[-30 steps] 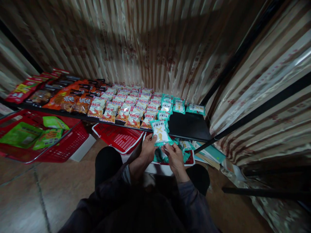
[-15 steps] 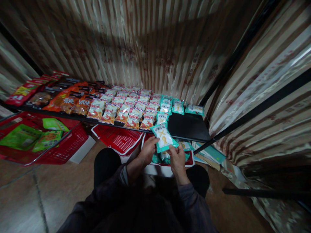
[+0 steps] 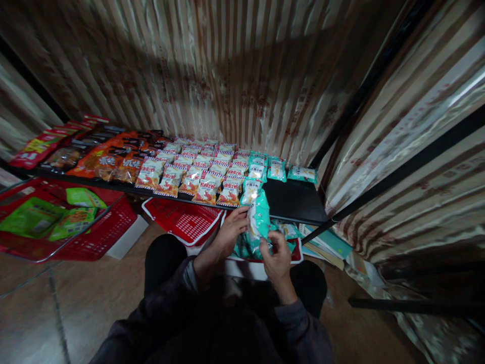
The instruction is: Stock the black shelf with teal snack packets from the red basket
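My left hand (image 3: 230, 230) holds a teal snack bag (image 3: 259, 217) by its left side, over the front edge of the black shelf (image 3: 293, 199). The bag is turned so that much of its teal side faces up. My right hand (image 3: 277, 255) is beside the bag's lower right end, thumb and curled fingers apart, the thumb close to the bag. Behind the held bag, a matching teal bag (image 3: 251, 187) lies on the shelf. More teal bags (image 3: 244, 246) are in a red basket (image 3: 297, 253) below, partly hidden by my hands.
White-and-red snack bags (image 3: 207, 187) stand in rows to the left, then orange bags (image 3: 108, 164) and red bags (image 3: 36, 149). A red basket (image 3: 109, 217) with green packets is at lower left; another red basket (image 3: 182, 222) sits under the shelf. A black post (image 3: 364, 189) slants at right.
The held bag has turned from its printed front to show more teal. My right fingers have loosened from its lower corner. My left hand still grips it.
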`<state>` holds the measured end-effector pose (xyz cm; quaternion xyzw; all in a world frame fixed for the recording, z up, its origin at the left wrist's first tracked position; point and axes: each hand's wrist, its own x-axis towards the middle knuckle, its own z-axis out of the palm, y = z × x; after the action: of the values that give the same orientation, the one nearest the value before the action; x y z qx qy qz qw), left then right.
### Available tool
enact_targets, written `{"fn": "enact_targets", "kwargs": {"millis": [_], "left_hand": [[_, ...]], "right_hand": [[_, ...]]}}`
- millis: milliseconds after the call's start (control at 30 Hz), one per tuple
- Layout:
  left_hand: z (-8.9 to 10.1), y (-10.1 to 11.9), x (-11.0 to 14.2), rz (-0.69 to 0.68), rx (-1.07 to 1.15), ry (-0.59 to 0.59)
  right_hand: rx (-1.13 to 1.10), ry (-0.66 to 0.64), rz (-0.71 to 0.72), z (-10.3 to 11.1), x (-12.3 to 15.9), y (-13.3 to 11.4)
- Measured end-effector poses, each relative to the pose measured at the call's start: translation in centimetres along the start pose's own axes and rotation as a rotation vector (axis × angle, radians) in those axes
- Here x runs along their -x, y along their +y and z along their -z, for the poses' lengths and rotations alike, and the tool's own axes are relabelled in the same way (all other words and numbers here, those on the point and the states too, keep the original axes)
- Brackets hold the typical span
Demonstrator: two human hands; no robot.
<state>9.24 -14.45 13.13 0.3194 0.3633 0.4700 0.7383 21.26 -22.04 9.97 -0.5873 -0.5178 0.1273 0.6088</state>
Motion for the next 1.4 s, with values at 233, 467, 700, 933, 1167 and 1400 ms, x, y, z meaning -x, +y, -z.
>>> {"fn": "enact_targets", "kwargs": {"millis": [233,467,700,933,1167,1400], "left_hand": [[-0.6,1.7,0.0,-0.029,0.002,0.008],[-0.6,0.7,-1.0,-0.098,-0.009,0.13],[0.8,0.7,-2.1,-0.175,0.168,0.215],[1.0,1.9,-2.3,-0.185,0.31,0.24],[1.1,1.7,-2.2,-0.228,0.34,0.249],[0.7,1.9,-1.7,-0.262,0.337,0.227]], "right_hand": [[0.317,-0.355,0.524,0.7,0.1,-1.2],[0.501,-0.423,0.595,0.4,0.4,-1.8],[0.27,-0.273,0.418,0.3,0.9,-1.6],[-0.196,-0.048,-0.472,-0.5,0.5,1.1],[-0.508,0.018,-0.728,-1.9,0.5,0.2],[-0.598,0.065,-0.736,-2.2,0.2,-0.4]]}}
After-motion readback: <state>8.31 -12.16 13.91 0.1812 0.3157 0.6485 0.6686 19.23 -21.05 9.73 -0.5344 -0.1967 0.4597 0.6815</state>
